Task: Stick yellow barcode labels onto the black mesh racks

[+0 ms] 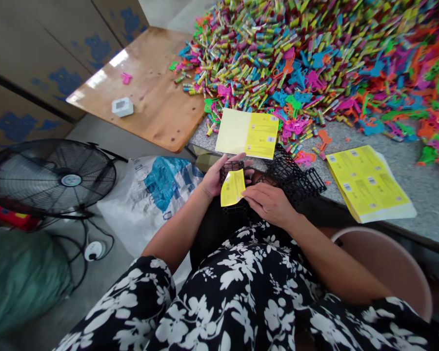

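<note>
Holding a black grid frame (231, 166), the loosely curled left hand (212, 180) is beside the near edge of the bench (429, 214); the right hand (272, 202) pinches a yellow label (234, 188).

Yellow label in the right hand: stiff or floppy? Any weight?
Likely floppy: the yellow label bows along its left edge while the right hand pinches its right side. Probably very light, since it looks like a thin, small sheet. Might crease if pushed edge-on.

Workshop — heaped plastic pieces (263, 53), big cartons (25, 48), black fan (71, 180).
</note>
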Action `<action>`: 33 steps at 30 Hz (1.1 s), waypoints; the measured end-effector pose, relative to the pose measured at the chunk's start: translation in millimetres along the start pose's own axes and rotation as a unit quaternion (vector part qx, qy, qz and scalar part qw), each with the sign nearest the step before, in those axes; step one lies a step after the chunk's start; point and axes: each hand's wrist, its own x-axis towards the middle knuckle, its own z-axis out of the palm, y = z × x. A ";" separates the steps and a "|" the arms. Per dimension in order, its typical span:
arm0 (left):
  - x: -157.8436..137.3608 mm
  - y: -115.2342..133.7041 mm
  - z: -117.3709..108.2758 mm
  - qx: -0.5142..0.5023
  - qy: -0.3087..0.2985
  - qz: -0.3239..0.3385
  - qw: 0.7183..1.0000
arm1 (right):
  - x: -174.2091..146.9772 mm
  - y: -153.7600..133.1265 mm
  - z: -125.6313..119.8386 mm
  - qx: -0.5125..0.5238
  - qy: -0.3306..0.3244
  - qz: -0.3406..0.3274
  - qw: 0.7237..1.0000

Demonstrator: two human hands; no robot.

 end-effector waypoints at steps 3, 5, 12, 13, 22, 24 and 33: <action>2.1 -3.0 -3.9 0.001 -0.011 -0.002 1.000 | 2.5 4.7 -0.5 -0.024 -0.016 -0.014 0.999; 2.3 -5.0 -7.4 0.007 -0.028 0.000 1.000 | 3.4 7.3 -0.9 -0.037 -0.030 -0.019 0.999; 0.2 -8.0 -13.6 0.013 -0.056 0.007 0.998 | 0.1 8.9 2.7 -0.040 -0.031 -0.010 0.999; 0.1 -7.9 -13.2 0.012 -0.055 0.006 0.998 | -0.7 8.7 3.6 -0.039 -0.029 -0.007 0.999; 3.0 -7.1 -11.8 -0.001 -0.020 0.013 1.000 | -6.8 5.7 5.6 -0.018 0.002 0.012 1.000; 3.2 -6.8 -12.7 0.001 -0.017 0.019 1.000 | -8.5 4.9 5.6 -0.013 0.018 0.015 1.000; 3.8 -11.0 -15.9 0.030 -0.044 0.027 0.998 | -10.3 6.9 8.1 -0.020 0.007 0.008 1.000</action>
